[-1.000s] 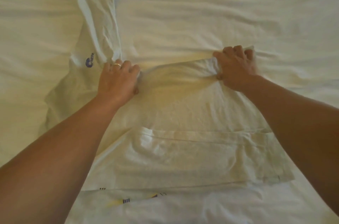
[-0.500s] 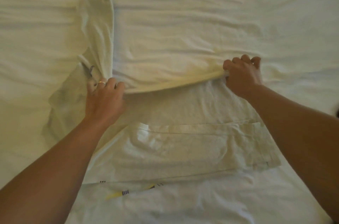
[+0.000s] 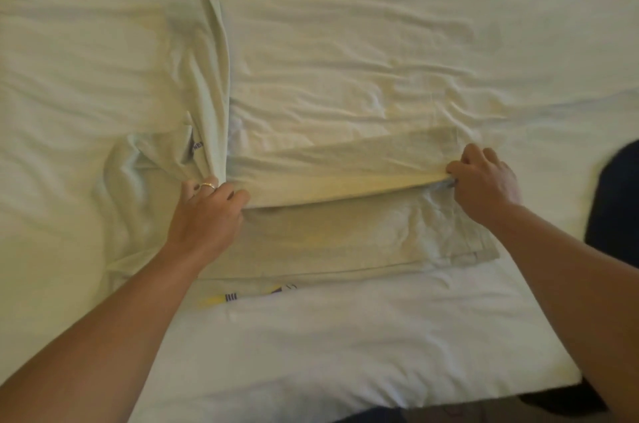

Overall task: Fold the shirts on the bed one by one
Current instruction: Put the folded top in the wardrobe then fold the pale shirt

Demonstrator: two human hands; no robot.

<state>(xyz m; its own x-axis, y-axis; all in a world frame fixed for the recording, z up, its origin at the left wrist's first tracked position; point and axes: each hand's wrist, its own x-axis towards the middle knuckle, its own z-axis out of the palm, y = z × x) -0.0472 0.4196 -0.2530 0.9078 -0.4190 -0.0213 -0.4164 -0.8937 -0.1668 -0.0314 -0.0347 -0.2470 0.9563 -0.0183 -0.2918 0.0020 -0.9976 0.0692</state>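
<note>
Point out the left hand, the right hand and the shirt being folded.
left hand (image 3: 204, 215), head view, back of the hand.
right hand (image 3: 484, 180), head view, back of the hand.
shirt (image 3: 332, 173), head view, folded-over panel between the hands.
</note>
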